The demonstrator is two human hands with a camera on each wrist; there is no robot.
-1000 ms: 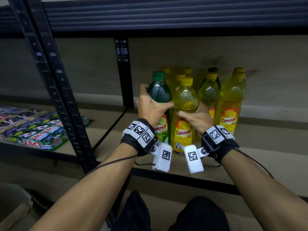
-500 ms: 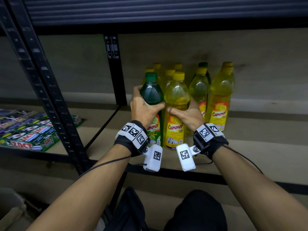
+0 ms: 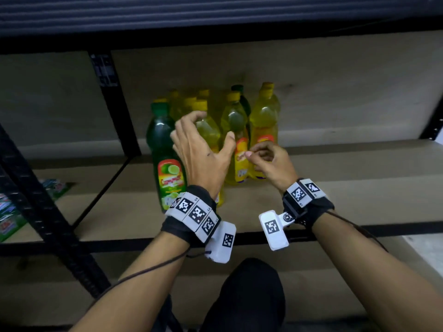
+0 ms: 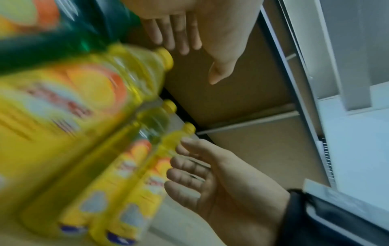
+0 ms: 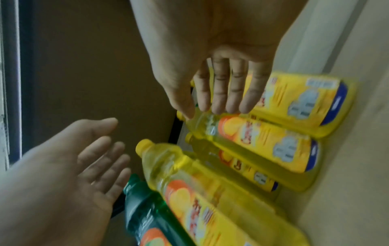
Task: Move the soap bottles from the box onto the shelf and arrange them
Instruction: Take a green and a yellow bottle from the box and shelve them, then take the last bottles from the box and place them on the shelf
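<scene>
A dark green soap bottle (image 3: pixel 166 149) stands upright at the front left of a cluster of several yellow soap bottles (image 3: pixel 263 121) on the shelf board (image 3: pixel 335 188). My left hand (image 3: pixel 206 144) hovers just in front of the green bottle and the yellow one beside it, fingers spread, holding nothing. To its right, my right hand (image 3: pixel 263 156) floats before the yellow bottles with loosely bent fingers, also empty. The left wrist view shows blurred green (image 4: pixel 63 33) and yellow (image 4: pixel 84 99) bottles. The right wrist view shows relaxed right fingers (image 5: pixel 221 89) above yellow bottles (image 5: pixel 263 138). The box is out of view.
A black upright post (image 3: pixel 112 104) stands at the back left of the bottles, and a slanted front post (image 3: pixel 48 212) is nearer me. Colourful packets (image 3: pixel 9 212) lie on the neighbouring shelf at left. My dark-clothed knee (image 3: pixel 251 295) is below the shelf's front edge.
My left hand has let go of the green bottle and my right hand of the front yellow one. Both hands have pulled back a little toward me and opened.
</scene>
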